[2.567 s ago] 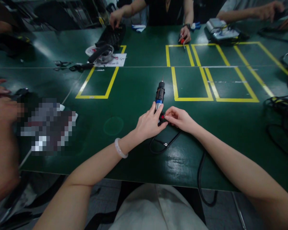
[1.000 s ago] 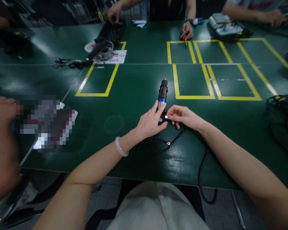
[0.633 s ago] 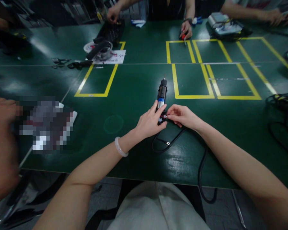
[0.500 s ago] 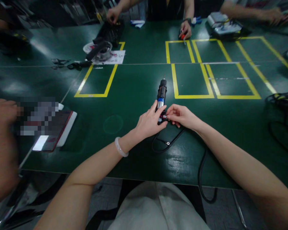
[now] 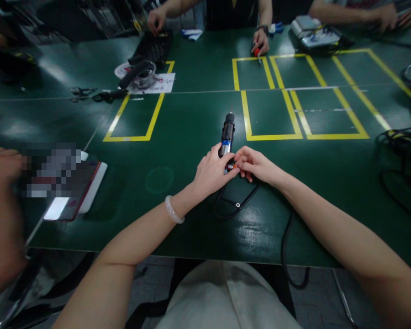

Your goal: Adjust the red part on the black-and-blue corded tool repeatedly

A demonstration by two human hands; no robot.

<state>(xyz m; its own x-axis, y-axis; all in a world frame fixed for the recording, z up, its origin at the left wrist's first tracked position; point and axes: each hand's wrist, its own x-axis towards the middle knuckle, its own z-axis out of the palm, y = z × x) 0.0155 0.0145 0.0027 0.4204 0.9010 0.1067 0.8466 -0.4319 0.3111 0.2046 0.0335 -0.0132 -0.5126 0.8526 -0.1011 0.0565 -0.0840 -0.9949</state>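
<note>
A black power screwdriver with a blue band lies on the green table, its tip pointing away from me. My left hand is wrapped round its rear end. My right hand pinches a small red and silver part at the tool's back, fingertips touching the left hand. A black cable runs from the tool toward me and off the table edge.
Yellow tape rectangles mark the table. A phone lies at left beside another person's arm. Across the table other people's hands work; a black tray, paper, tools and a grey device lie there. Cables coil at right.
My hands have stayed at the back of the screwdriver; the right fingertips have closed in against the left hand. The view has shifted slightly.
</note>
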